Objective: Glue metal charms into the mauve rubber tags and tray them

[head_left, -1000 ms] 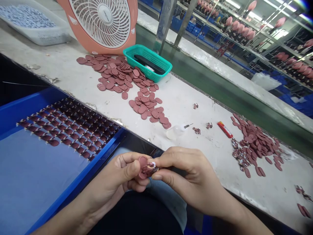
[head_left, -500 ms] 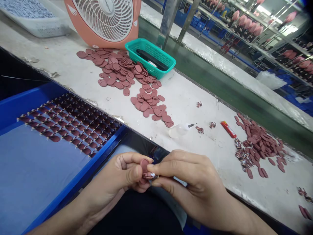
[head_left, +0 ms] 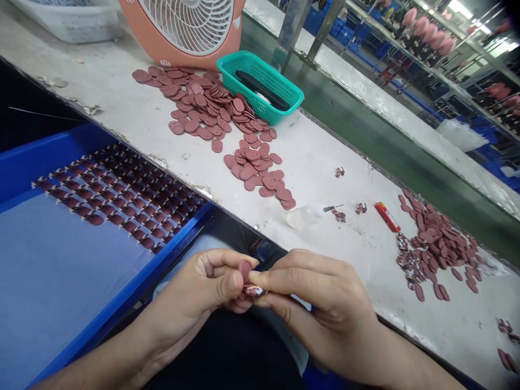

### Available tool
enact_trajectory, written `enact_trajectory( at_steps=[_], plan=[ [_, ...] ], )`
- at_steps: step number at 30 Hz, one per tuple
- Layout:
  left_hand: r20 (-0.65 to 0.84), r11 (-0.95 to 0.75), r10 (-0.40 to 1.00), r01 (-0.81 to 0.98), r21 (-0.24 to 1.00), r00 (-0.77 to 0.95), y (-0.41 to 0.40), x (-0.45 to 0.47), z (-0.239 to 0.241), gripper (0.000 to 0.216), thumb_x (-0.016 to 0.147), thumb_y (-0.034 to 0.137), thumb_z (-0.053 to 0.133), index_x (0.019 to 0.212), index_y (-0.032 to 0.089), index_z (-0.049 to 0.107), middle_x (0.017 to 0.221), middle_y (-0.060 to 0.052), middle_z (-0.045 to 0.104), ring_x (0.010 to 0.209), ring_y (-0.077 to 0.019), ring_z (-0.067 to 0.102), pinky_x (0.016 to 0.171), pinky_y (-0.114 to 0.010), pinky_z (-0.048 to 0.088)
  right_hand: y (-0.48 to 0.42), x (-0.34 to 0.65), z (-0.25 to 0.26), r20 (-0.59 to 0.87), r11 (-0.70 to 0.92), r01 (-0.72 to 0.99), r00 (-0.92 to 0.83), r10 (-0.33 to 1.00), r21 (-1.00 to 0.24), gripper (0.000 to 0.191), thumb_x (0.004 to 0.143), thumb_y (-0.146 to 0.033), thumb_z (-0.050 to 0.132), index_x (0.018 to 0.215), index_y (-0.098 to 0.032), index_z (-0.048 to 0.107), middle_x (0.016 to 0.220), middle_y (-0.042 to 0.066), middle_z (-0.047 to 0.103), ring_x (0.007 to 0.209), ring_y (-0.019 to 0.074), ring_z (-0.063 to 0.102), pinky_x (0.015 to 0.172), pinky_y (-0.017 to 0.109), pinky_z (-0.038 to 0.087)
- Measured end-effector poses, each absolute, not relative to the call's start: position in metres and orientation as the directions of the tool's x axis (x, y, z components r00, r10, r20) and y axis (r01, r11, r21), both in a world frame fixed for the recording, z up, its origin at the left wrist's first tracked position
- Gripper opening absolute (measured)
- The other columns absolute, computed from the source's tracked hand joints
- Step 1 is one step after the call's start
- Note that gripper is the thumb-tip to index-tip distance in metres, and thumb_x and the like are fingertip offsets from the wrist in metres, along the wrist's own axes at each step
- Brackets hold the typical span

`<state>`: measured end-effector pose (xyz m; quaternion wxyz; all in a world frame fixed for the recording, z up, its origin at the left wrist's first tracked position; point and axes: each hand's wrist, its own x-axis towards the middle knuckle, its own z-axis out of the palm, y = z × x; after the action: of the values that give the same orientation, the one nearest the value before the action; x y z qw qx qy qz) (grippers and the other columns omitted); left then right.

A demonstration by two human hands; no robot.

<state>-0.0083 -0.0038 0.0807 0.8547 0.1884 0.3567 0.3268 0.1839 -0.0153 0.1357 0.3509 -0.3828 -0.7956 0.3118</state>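
My left hand (head_left: 215,287) is closed, pinching a flat dark-red oval piece (head_left: 245,269) between thumb and fingers. My right hand (head_left: 317,298) meets it from the other side, its thumb and forefinger closed on a small brown-and-white bow-like piece (head_left: 255,291) at the oval's lower end. The fingertips partly hide how the two join. Both hands are above my lap, in front of the table edge. Left of them, a blue tray (head_left: 73,336) holds rows of similar ovals with small pieces attached (head_left: 122,197).
Loose dark-red ovals (head_left: 207,108) lie heaped on the white table (head_left: 317,146), with another heap (head_left: 442,238) at right. Nearby are a needle-tipped bottle (head_left: 303,215), small bow-like pieces (head_left: 361,208), a red tube-like item (head_left: 387,216), a green basket (head_left: 260,86) and an orange fan (head_left: 152,35).
The view has shifted slightly, so the table things appear farther right and higher. Both hands keep their hold, and the oval and small piece are tilted a little differently between the fingers.
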Motion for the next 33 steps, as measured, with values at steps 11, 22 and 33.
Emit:
enact_trajectory(
  at_steps=[11, 22, 33],
  plan=[
    [-0.480, 0.762, 0.640, -0.411, 0.501, 0.600, 0.000, -0.010, 0.073, 0.039, 0.060, 0.049, 0.096, 0.078, 0.019, 0.081, 0.062, 0.000, 0.066, 0.053, -0.0082, 0.056, 0.053, -0.015, 0.050, -0.011, 0.186, 0.141, 0.227, 0.448, 0.404, -0.487, 0.843, -0.797, 0.025, 0.092, -0.018, 0.071, 0.117, -0.017, 0.071, 0.095, 0.006, 0.074, 0.083, 0.0127, 0.071, 0.076, 0.021, 0.059],
    [-0.498, 0.763, 0.643, -0.422, 0.491, 0.582, 0.001, -0.009, 0.075, 0.037, 0.059, 0.048, 0.097, 0.070, 0.017, 0.079, 0.057, 0.001, 0.063, 0.050, -0.0064, 0.055, 0.052, -0.013, 0.052, -0.015, 0.185, 0.132, 0.289, 0.462, 0.407, -0.418, 0.861, -0.788, 0.018, 0.094, -0.016, 0.069, 0.111, -0.019, 0.074, 0.090, 0.005, 0.075, 0.079, 0.0131, 0.072, 0.074, 0.021, 0.060],
    [-0.476, 0.759, 0.647, -0.445, 0.475, 0.596, -0.001, -0.008, 0.075, 0.039, 0.058, 0.046, 0.098, 0.066, 0.015, 0.075, 0.056, 0.002, 0.061, 0.051, -0.0058, 0.054, 0.053, -0.012, 0.050, -0.013, 0.182, 0.130, 0.325, 0.492, 0.398, -0.417, 0.849, -0.774, 0.011, 0.093, -0.014, 0.070, 0.102, -0.011, 0.076, 0.084, 0.008, 0.074, 0.075, 0.0123, 0.070, 0.071, 0.019, 0.058]
  ],
)
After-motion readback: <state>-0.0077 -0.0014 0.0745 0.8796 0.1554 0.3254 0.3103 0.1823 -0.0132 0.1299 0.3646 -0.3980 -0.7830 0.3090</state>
